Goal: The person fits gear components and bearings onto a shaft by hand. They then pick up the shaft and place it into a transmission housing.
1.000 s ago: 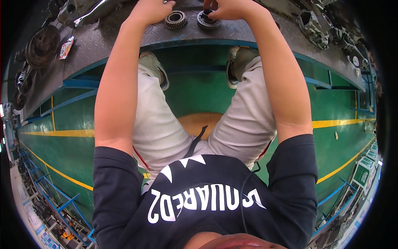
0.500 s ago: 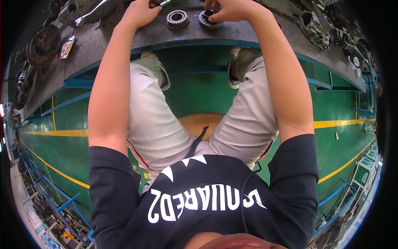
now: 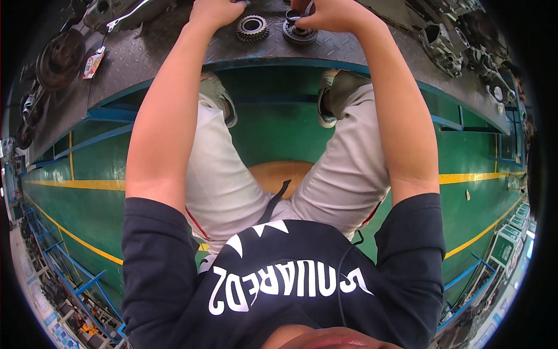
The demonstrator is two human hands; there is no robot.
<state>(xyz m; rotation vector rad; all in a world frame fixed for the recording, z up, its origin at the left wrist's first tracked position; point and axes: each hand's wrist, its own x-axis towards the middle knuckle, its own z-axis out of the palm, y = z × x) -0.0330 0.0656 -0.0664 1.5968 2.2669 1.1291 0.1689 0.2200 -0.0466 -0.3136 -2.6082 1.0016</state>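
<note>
My left hand (image 3: pixel 220 11) is at the top edge, over the bench. Its fingers look closed, and the picture's edge cuts off most of whatever they hold. Just to its right a toothed metal gear (image 3: pixel 252 28) with a wide bore lies flat on the bench. Right of that gear sits a round, dark gear assembly (image 3: pixel 300 35). Above it, my right hand (image 3: pixel 328 14) has thumb and fingers closed around a small metal ring (image 3: pixel 292 15). Whether the ring touches the assembly is hard to tell.
The dark tread-plate bench (image 3: pixel 168 46) has a blue front edge. A rusty round drum (image 3: pixel 60 61), a wrench (image 3: pixel 129 15) and a red-and-white packet (image 3: pixel 93 63) are at left. Metal housings (image 3: pixel 442 49) stand at right. My legs straddle a wooden stool (image 3: pixel 279 173).
My left hand has moved right, toward the gear; the shiny cylindrical piece at its fingertips has mostly left the view. My right hand stays by the gear assembly, its fingers shifted slightly.
</note>
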